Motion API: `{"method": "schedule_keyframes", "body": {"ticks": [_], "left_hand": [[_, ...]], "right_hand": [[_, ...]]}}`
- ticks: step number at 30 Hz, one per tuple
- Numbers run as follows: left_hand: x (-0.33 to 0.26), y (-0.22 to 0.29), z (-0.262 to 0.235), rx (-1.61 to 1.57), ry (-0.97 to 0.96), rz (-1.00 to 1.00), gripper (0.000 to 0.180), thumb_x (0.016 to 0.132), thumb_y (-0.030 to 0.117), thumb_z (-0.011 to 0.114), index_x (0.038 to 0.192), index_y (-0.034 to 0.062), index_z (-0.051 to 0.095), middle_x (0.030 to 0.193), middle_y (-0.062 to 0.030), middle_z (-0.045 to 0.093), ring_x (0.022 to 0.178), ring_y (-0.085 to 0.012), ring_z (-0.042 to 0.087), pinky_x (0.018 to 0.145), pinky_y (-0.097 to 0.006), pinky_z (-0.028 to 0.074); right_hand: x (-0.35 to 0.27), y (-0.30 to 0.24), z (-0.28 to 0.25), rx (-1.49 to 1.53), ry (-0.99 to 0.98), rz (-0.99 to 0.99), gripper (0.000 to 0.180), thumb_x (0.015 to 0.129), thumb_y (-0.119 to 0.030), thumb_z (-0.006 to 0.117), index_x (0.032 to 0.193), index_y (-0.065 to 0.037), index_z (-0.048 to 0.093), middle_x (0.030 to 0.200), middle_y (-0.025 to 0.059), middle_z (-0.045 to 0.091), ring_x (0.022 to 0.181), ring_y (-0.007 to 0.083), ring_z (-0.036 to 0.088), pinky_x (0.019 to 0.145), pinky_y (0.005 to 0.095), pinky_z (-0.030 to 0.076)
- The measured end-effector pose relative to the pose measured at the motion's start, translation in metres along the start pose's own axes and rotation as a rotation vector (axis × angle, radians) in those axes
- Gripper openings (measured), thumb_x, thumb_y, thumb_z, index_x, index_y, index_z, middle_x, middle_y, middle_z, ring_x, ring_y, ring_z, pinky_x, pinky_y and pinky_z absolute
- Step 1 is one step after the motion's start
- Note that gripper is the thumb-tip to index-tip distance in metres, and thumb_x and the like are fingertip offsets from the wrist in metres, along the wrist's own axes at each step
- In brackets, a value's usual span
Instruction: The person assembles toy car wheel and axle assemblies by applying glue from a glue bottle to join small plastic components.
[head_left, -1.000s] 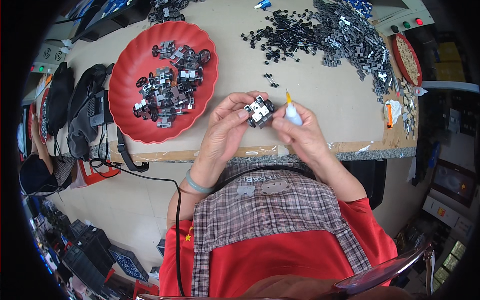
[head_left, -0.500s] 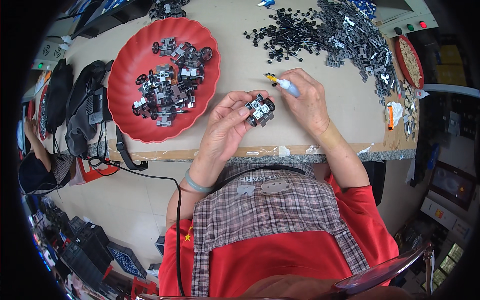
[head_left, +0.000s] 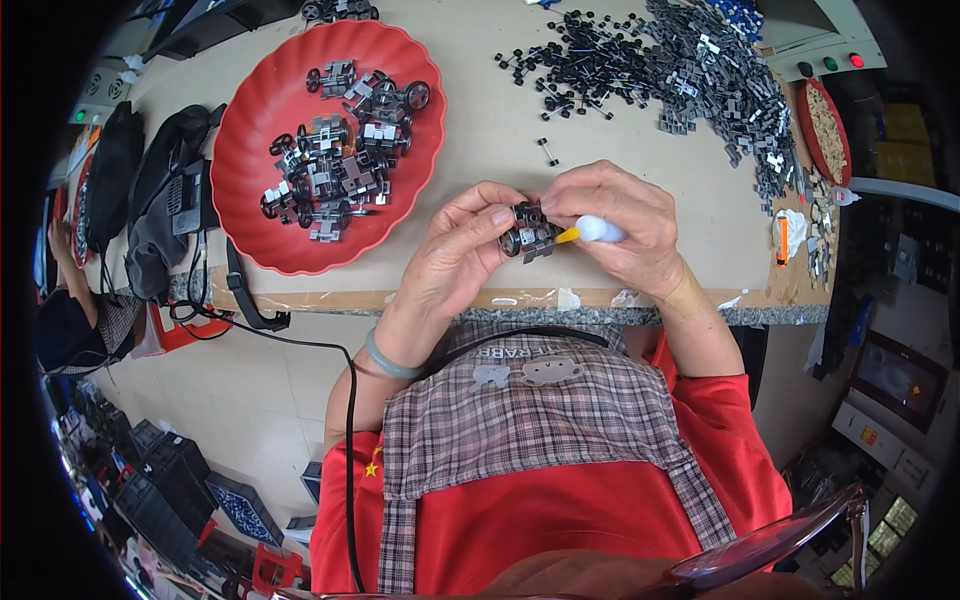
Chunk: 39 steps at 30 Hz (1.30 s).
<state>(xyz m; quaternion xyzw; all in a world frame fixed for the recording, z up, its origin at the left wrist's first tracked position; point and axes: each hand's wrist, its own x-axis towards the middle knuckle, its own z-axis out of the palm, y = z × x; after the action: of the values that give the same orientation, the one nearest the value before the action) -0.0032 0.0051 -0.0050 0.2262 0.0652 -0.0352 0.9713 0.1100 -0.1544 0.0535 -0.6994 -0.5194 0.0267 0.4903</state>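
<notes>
My left hand holds a small toy car chassis with black wheels and grey and silver parts, pinched between thumb and fingers above the table's near side. My right hand grips a small translucent squeeze bottle with a yellow nozzle, which points at the chassis's right side. The thumb and forefinger of that hand also reach the chassis's far end. Whether they pinch another small part there is hidden. A single black-ended axle lies on the table beyond my hands.
At left stands a red scalloped bowl of wheeled chassis. A pile of black-ended axles and a heap of grey parts spread at far right. Further right are a red dish and an orange-labelled item. A black cable hangs beside my left arm.
My right hand has come left and nearer with the bottle, from beside an axle on the table to the chassis. My left hand still holds the chassis, now turned somewhat.
</notes>
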Motion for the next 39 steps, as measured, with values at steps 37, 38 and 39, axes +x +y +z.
{"method": "schedule_keyframes", "body": {"ticks": [37, 38, 39], "left_hand": [[0.003, 0.001, 0.005, 0.124, -0.010, 0.023, 0.021, 0.088, 0.019, 0.057, 0.100, 0.0022, 0.057, 0.114, -0.0252, 0.060, 0.109, -0.0316, 0.060, 0.096, -0.039, 0.047], [0.002, 0.001, 0.005, 0.120, -0.014, 0.035, 0.021, 0.087, 0.020, 0.056, 0.099, 0.0021, 0.056, 0.113, -0.0252, 0.060, 0.108, -0.0314, 0.060, 0.096, -0.039, 0.047], [0.003, 0.002, 0.005, 0.119, -0.012, 0.035, 0.021, 0.087, 0.020, 0.056, 0.099, 0.0021, 0.056, 0.113, -0.0252, 0.060, 0.108, -0.0314, 0.060, 0.096, -0.039, 0.047]], "right_hand": [[-0.024, 0.016, -0.013, 0.770, 0.084, 0.424, 0.034, 0.082, -0.005, 0.065, 0.113, 0.000, 0.051, 0.108, 0.0117, 0.050, 0.080, 0.0130, 0.058, 0.065, 0.0264, 0.049], [-0.026, 0.015, -0.013, 0.772, 0.083, 0.424, 0.034, 0.082, -0.005, 0.065, 0.113, 0.000, 0.051, 0.108, 0.0117, 0.050, 0.080, 0.0130, 0.058, 0.065, 0.0264, 0.049], [-0.027, 0.014, -0.014, 0.701, 0.110, 0.432, 0.035, 0.082, -0.005, 0.067, 0.114, 0.000, 0.051, 0.106, 0.0124, 0.053, 0.079, 0.0131, 0.060, 0.064, 0.0250, 0.049]]}}
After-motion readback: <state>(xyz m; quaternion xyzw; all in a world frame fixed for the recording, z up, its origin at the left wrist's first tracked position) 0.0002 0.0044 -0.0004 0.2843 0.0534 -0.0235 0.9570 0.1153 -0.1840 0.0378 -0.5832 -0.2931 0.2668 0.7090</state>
